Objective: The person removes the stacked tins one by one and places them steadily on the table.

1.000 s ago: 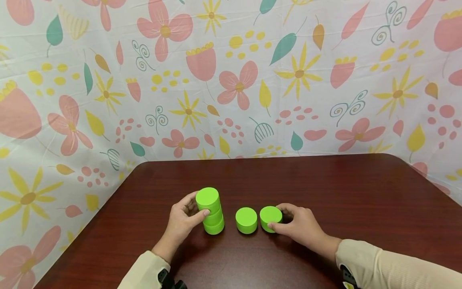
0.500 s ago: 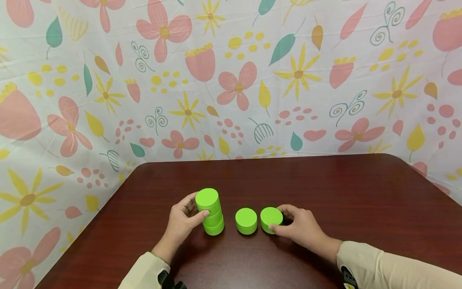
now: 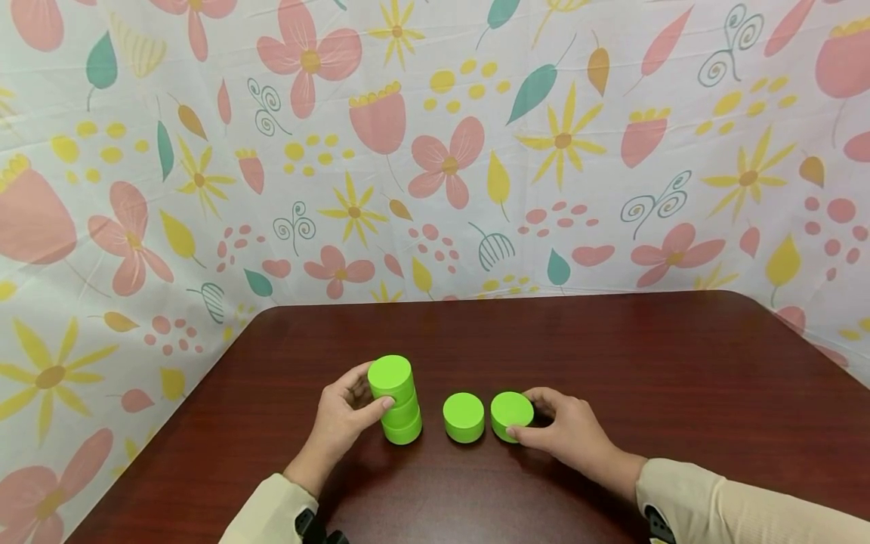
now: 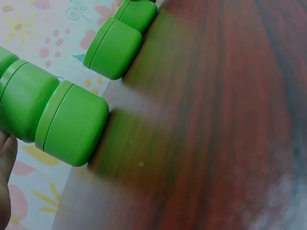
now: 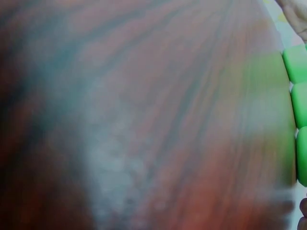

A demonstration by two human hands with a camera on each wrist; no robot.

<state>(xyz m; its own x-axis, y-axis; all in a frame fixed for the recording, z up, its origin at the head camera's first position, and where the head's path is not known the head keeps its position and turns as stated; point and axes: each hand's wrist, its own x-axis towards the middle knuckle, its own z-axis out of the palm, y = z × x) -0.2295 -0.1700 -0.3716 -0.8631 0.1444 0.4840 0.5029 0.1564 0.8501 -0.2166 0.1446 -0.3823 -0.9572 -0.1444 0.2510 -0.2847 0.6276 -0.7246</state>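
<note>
Three small green lidded jars stand one on another in a stack (image 3: 402,412) left of the table's middle. My left hand (image 3: 337,415) grips this stack, thumb across the front and fingers behind. The left wrist view shows a lid seam around the lowest jar (image 4: 74,127), which stands on the table. Right of the stack, a single green jar (image 3: 464,418) stands upright, touched by neither hand. Just beyond it is another green jar (image 3: 510,415), held by my right hand (image 3: 571,429) between thumb and fingers. The right wrist view catches only the jars' edges (image 5: 298,105).
The dark reddish-brown table (image 3: 435,340) has a glossy top with rounded far corners. Behind it and to the left hangs a white cloth (image 3: 421,151) printed with flowers and leaves. Black straps with devices (image 3: 658,523) sit at both sleeve cuffs.
</note>
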